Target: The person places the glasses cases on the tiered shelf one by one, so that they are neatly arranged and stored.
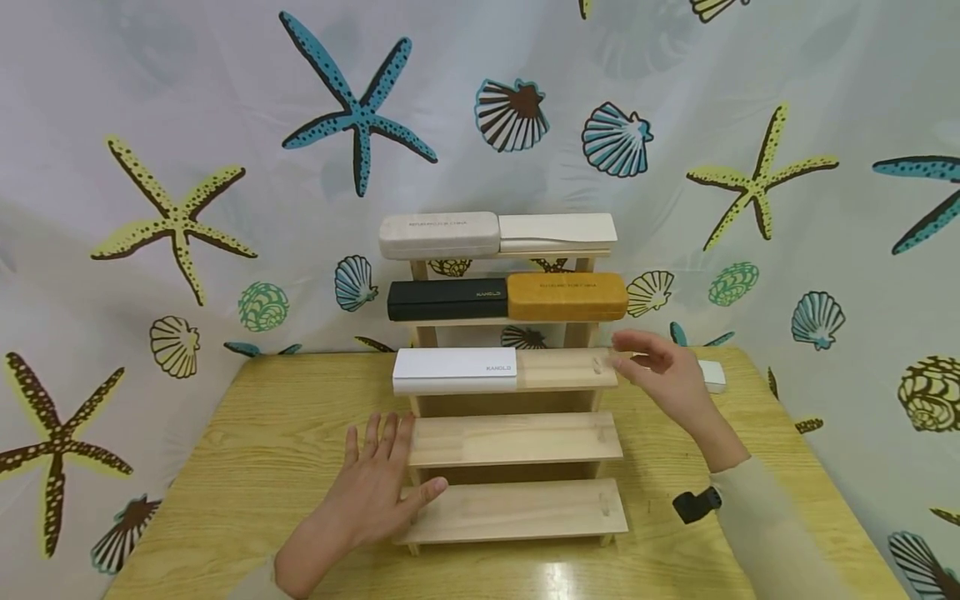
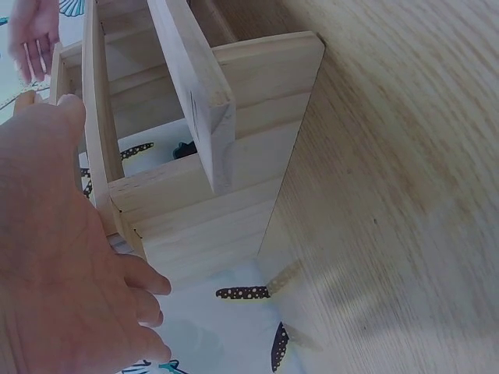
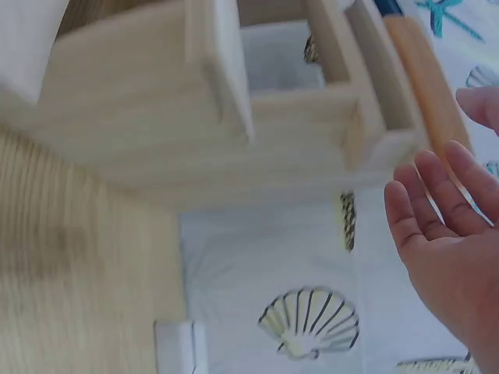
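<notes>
A light wooden stepped rack (image 1: 517, 437) stands on the table. My left hand (image 1: 367, 487) is spread flat against its left side, fingers straight near the second step from the bottom and thumb over the lowest one. In the left wrist view, that hand (image 2: 70, 249) lies beside the rack's frame. By the right end of the middle step is my right hand (image 1: 667, 379), fingers loosely bent and nothing in them. A white case (image 1: 453, 371) lies on the left of that step. Above it sit a black case (image 1: 447, 300) and an orange case (image 1: 567, 297).
The top step holds a pale grey case (image 1: 438, 236) and a cream-white case (image 1: 557, 229). A small white object (image 1: 712, 377) lies on the wooden table (image 1: 292, 417) behind my right hand. A curtain (image 1: 450, 50) with starfish and shells hangs behind.
</notes>
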Available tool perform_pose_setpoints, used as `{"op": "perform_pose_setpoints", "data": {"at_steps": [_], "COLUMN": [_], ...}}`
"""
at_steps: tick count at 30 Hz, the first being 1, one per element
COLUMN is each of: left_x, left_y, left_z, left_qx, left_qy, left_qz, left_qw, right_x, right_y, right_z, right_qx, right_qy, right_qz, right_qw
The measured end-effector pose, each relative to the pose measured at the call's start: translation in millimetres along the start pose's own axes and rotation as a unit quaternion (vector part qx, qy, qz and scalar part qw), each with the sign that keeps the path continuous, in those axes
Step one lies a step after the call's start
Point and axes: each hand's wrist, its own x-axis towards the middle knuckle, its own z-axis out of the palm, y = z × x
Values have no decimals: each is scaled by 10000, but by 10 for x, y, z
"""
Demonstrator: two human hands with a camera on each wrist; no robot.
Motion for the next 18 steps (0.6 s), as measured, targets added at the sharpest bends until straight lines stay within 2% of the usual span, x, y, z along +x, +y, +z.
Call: {"op": "perform_pose_setpoints", "data": {"at_steps": [8, 18], "left_x": [5, -4], "left_y": [-10, -12], "left_z": [5, 0], "left_qx": [13, -31], "left_qy": [-29, -6], "left_qz": [-6, 6], "left_qw": [10000, 10000], "right_x": [-91, -185], "right_y": [379, 667], "right_z": [-294, -547], "right_qx": [-129, -528], "right_qy": [339, 644], "right_qz": [494, 969], "right_qw": [9981, 9918]}}
